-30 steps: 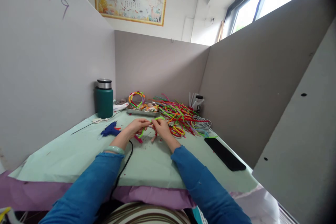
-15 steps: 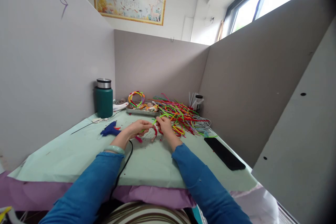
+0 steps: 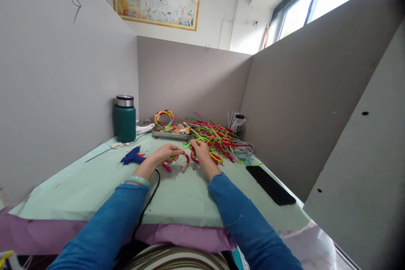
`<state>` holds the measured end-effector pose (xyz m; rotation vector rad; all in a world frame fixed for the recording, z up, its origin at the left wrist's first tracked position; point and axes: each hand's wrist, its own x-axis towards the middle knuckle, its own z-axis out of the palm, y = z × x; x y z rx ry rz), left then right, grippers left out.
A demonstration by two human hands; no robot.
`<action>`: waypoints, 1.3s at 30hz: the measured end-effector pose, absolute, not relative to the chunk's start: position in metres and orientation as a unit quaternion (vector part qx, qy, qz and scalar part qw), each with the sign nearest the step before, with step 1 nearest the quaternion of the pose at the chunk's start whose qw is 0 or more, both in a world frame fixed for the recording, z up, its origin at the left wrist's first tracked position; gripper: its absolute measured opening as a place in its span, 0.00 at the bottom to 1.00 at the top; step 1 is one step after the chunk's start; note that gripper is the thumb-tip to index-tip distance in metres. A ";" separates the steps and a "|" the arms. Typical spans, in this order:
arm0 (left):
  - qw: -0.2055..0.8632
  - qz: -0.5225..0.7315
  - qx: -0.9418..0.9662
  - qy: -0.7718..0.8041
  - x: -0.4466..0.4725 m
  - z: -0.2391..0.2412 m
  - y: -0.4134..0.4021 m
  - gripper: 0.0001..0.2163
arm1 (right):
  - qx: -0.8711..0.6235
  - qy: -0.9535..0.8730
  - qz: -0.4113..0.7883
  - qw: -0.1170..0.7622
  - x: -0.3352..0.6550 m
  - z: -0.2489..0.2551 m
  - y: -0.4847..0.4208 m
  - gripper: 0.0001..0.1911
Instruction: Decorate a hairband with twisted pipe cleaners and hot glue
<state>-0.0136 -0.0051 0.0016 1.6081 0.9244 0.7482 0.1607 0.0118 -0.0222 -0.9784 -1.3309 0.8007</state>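
Both hands meet over the pale green table cover. My left hand is closed around a curved hoop wrapped in red fuzzy wire, with a jade bangle on its wrist. My right hand pinches a bright green pipe cleaner just right of the left hand's fingers. The green strand runs between the two hands. Just beyond the right hand lies a tangled pile of coloured pipe cleaners.
A blue glue gun with a black cord lies left of my hands. At the back stand a green flask and a metal tray with a multicoloured hoop. A black phone lies at right. Partition walls enclose three sides.
My right hand has shifted a little to the right and away, drawing the green pipe cleaner out from the left hand. The left hand has stayed almost where it was.
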 end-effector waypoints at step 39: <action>0.617 0.461 0.510 0.383 -0.021 -0.008 0.021 0.04 | -0.634 -0.625 0.201 0.409 0.228 -0.006 0.013 0.21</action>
